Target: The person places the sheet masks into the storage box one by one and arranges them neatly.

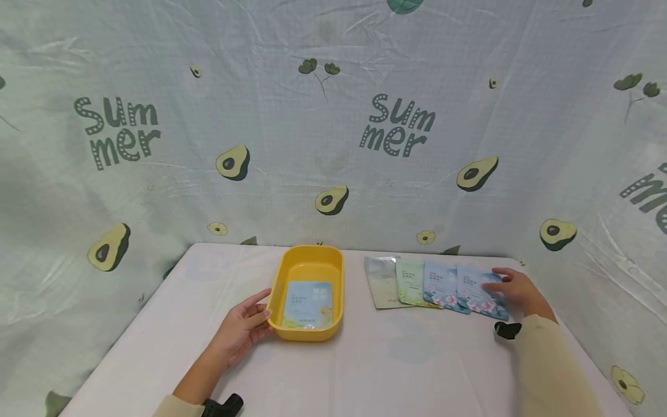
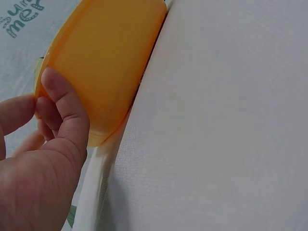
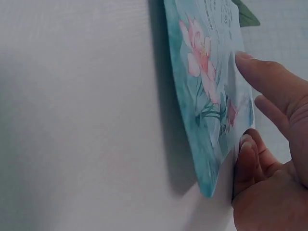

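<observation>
My left hand (image 1: 241, 327) pinches the left rim of a yellow plastic tray (image 1: 312, 270); in the left wrist view the thumb (image 2: 57, 84) lies against its wall. Inside the tray lies a light blue packet (image 1: 307, 301). At the right, my right hand (image 1: 521, 294) pinches the right edge of a blue face mask packet (image 1: 475, 292) with pink flowers. Its thumb (image 3: 264, 72) is on top, and the other fingers are at the edge, partly hidden. The packet's near edge casts a shadow on the table.
Left of the held packet, a similar blue packet (image 1: 440, 284), a green packet (image 1: 410, 278) and a silver-beige packet (image 1: 383, 284) lie overlapping in a row. They rest on a white-covered table (image 1: 406, 370). A printed cloth (image 1: 281, 116) hangs behind and at both sides.
</observation>
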Available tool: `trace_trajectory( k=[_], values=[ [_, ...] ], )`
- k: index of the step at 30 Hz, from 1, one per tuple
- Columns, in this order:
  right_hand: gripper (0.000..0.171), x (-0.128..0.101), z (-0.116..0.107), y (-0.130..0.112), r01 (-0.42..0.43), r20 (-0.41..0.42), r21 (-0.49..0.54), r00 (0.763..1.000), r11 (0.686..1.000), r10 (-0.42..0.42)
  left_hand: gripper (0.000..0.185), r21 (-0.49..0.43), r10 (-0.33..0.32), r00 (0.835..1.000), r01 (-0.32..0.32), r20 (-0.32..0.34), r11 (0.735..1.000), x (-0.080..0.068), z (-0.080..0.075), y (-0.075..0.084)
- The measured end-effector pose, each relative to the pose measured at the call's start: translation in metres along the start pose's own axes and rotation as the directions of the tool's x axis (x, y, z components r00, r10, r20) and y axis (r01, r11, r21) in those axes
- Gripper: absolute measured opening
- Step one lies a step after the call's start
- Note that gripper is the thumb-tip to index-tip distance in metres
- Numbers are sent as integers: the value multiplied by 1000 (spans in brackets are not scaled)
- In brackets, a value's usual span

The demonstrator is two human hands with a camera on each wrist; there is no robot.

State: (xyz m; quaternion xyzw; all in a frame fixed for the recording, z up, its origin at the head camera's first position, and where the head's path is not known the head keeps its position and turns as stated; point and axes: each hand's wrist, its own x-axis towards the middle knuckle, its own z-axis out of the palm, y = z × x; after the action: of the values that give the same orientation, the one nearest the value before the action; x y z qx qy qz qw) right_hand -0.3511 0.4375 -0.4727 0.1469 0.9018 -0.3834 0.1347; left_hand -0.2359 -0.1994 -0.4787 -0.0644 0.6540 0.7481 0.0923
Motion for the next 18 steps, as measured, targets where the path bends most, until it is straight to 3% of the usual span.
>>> trace_trajectory(
  k=[18],
  values=[
    [104, 6, -4, -9, -1, 43, -93, 999, 996, 5, 63, -1, -3, 1000, 3, 15, 1000, 1, -2, -2]
  ],
)
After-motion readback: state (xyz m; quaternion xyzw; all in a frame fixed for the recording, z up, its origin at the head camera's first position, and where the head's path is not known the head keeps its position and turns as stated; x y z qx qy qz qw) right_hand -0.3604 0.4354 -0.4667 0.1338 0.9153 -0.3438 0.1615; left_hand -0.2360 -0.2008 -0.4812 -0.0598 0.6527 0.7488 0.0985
